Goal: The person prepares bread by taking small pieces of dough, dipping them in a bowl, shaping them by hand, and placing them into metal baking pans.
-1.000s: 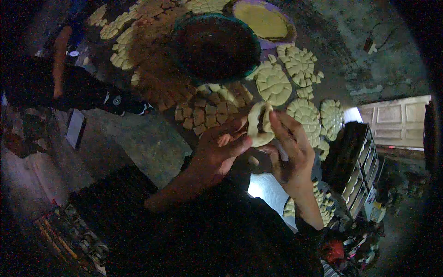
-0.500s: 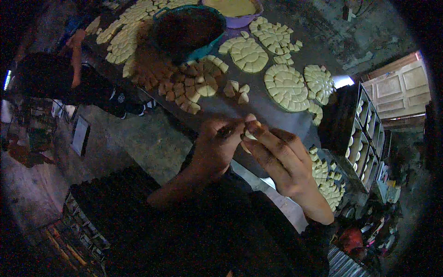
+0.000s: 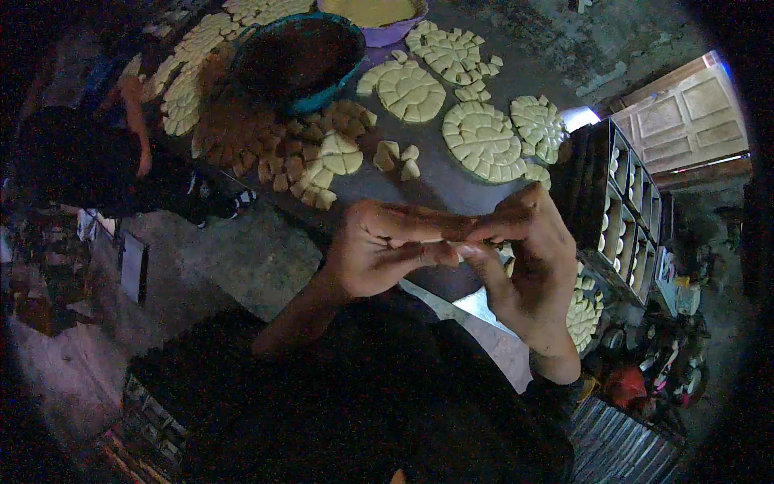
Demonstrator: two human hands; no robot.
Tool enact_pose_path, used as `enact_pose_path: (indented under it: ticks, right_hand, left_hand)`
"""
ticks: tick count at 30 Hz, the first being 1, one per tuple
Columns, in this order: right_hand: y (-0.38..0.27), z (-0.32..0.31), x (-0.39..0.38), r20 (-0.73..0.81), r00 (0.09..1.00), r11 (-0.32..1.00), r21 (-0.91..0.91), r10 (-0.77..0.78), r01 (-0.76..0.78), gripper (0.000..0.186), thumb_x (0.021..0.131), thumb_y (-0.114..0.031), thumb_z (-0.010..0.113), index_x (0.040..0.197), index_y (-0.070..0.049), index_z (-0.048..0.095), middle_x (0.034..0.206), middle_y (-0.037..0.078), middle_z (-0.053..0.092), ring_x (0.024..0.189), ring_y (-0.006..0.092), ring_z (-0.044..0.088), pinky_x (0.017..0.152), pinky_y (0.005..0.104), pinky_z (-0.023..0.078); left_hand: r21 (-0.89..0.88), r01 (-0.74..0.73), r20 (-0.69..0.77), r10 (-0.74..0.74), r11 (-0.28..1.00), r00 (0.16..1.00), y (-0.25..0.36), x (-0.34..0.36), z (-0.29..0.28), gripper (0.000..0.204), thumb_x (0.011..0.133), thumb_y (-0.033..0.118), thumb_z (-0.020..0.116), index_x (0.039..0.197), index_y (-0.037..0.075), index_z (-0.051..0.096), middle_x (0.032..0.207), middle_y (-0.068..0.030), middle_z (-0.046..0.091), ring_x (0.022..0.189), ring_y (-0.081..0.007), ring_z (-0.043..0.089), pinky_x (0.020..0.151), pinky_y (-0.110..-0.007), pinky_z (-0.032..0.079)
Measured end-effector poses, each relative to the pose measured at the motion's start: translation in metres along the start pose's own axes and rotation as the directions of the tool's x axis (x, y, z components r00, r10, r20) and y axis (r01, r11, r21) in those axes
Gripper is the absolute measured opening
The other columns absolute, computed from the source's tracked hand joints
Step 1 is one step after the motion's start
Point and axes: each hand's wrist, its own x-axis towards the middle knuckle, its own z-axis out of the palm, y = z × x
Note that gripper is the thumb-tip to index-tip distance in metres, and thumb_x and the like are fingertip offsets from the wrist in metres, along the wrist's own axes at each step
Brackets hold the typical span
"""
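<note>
My left hand (image 3: 375,250) and my right hand (image 3: 532,266) meet in front of my chest, above the near edge of the table. Their fingertips pinch a small pale piece of dough (image 3: 465,251), mostly covered by the fingers. Beyond them on the dark table (image 3: 411,192) lie a few loose dough pieces (image 3: 389,155). Farther left, many cut pieces (image 3: 278,153) look brown, beside a teal basin (image 3: 326,105) with dark brown contents. Pale dough rounds cut into segments (image 3: 482,143) lie to the right of these.
A purple basin (image 3: 395,34) with yellowish contents stands at the back. On the right, a dark rack (image 3: 606,202) holds rows of pale dough balls. Another person's arm (image 3: 135,121) shows at the left. Stacked dark trays (image 3: 161,403) stand lower left, ridged metal trays (image 3: 617,440) lower right.
My right hand has turned and lifted, its fingers now bent over the dough. The left hand's fingers have stretched to the right to meet it. The view has shifted slightly to the right.
</note>
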Motion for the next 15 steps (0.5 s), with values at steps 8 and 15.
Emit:
enact_pose_path:
  ticks: [8, 15]
  right_hand:
    - [-0.002, 0.037, 0.057, 0.146, 0.988, 0.950, -0.313, 0.055, -0.007, 0.069, 0.062, -0.024, 0.088, 0.125, -0.007, 0.064, 0.106, 0.005, 0.072, 0.073, 0.0203, 0.052, 0.069, 0.0312, 0.041]
    - [0.051, 0.079, 0.070, -0.084, 0.922, 0.914, -0.124, 0.378, -0.386, 0.064, 0.070, -0.018, 0.087, 0.124, -0.006, 0.055, 0.095, 0.004, 0.066, 0.082, 0.0161, 0.058, 0.077, 0.0310, 0.047]
  left_hand:
    - [-0.670, 0.146, -0.035, -0.228, 0.728, 0.973, -0.013, 0.033, -0.051, 0.020, 0.098, 0.003, 0.054, 0.113, 0.000, 0.067, 0.110, -0.0095, 0.069, 0.101, -0.0152, 0.065, 0.082, -0.028, 0.054]
    - [-0.404, 0.416, -0.058, -0.477, 0.814, 0.877, -0.041, 0.071, -0.091, 0.026, 0.094, 0.026, 0.068, 0.096, 0.000, 0.071, 0.113, -0.0093, 0.066, 0.087, -0.0151, 0.068, 0.071, -0.029, 0.056]
